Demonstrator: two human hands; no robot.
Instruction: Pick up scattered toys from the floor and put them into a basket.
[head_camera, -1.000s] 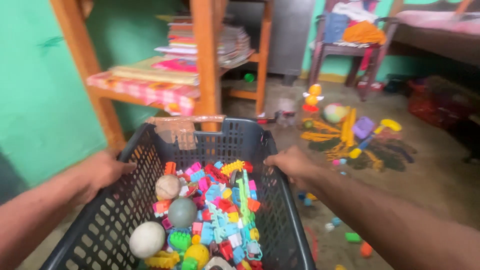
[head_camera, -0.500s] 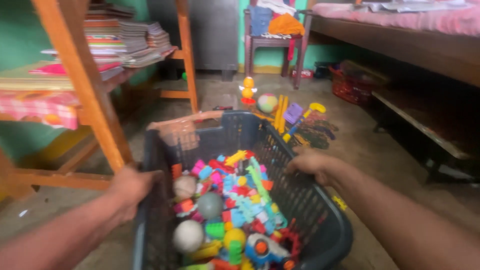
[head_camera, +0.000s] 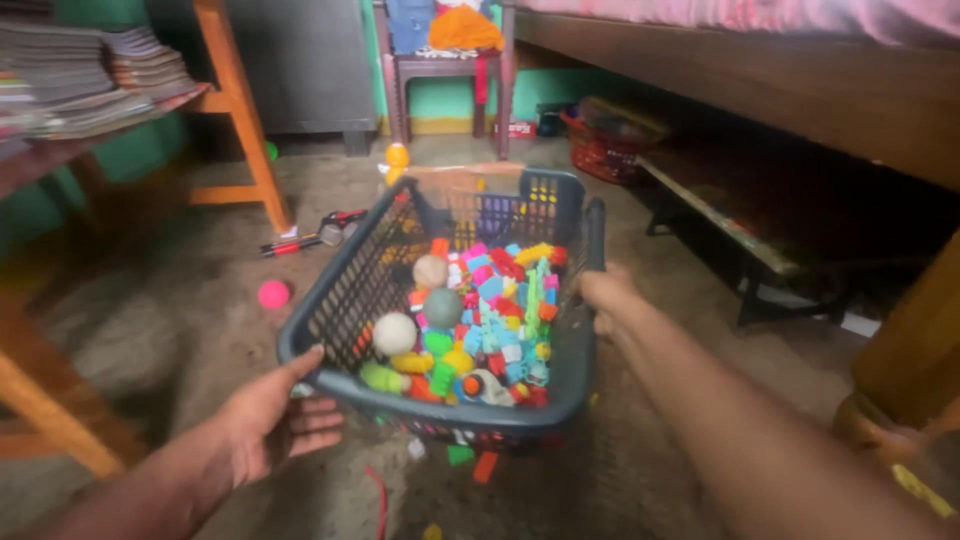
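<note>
a dark plastic laundry basket (head_camera: 340, 300) heaped with bright toy blocks (head_camera: 500, 300) and several balls (head_camera: 395, 333) sits above a dusty floor (head_camera: 180, 330), held by a person's two bare hands. the right hand (head_camera: 606, 296) is closed around the basket's right rim, fingers wrapped over the edge. the left hand (head_camera: 280, 420) lies open under the near left corner, thumb up against the rim, fingers spread beneath (not curled over it). a pink ball (head_camera: 273, 293) rests on the floor to the left, well apart from the basket. loose blocks (head_camera: 484, 466) lie just below the basket's near end.
</note>
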